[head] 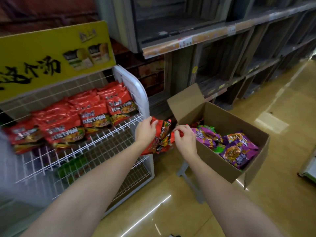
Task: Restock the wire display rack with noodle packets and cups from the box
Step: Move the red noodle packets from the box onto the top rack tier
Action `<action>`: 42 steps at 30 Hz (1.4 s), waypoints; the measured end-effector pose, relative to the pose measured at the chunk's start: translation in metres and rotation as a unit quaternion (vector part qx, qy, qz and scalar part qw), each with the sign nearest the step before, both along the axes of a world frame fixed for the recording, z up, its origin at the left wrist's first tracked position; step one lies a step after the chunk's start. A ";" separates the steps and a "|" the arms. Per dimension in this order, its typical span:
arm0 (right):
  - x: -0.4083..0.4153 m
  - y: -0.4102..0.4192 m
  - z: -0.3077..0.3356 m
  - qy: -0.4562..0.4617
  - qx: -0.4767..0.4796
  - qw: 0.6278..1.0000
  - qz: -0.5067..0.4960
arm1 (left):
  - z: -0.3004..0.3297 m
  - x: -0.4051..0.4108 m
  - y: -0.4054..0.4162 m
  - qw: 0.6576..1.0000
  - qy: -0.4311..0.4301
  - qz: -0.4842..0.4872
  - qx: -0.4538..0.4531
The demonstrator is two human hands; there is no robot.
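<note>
A white wire display rack [130, 124] stands at the left, its upper shelf lined with red noodle packets [71, 122]. Between the rack and the open cardboard box [220, 161], both hands hold a bunch of red noodle packets [162, 139] in the air. My left hand [146, 130] grips their upper left edge. My right hand [183, 138] pinches their right edge with curled fingers. Purple noodle packets [239, 149] and a few green ones fill the box.
A yellow sign [51, 55] tops the rack. Green packets [71, 168] show dimly on a lower wire shelf. Dark wooden store shelving [222, 53] runs behind the box. The box sits on a grey stand [189, 178] above a glossy tan floor.
</note>
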State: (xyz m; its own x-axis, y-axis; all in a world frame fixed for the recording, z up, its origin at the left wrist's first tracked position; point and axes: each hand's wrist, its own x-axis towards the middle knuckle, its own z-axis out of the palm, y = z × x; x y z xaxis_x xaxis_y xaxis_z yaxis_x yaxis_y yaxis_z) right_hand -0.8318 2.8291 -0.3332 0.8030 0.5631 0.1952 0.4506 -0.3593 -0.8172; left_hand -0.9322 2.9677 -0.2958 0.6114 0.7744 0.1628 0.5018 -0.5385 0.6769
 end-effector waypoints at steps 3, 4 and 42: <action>-0.030 0.029 0.009 -0.005 0.022 1.000 0.014 | 0.009 -0.031 0.022 1.000 -0.012 0.024 0.008; -0.043 0.042 0.012 -0.006 0.025 0.999 0.021 | 0.013 -0.045 0.031 0.999 -0.012 0.035 0.011; -0.285 0.337 0.073 -0.003 0.101 0.964 0.246 | 0.039 -0.341 0.314 0.979 0.172 0.059 0.088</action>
State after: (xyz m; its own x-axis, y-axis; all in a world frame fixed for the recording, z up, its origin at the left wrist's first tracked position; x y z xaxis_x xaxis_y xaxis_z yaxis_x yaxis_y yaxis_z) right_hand -1.1172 3.1659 -0.2606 0.4478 0.8250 0.3447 0.5301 0.0654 -0.8454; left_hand -1.2734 3.2820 -0.2567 0.5617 0.8212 0.1008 0.7495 -0.5567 0.3582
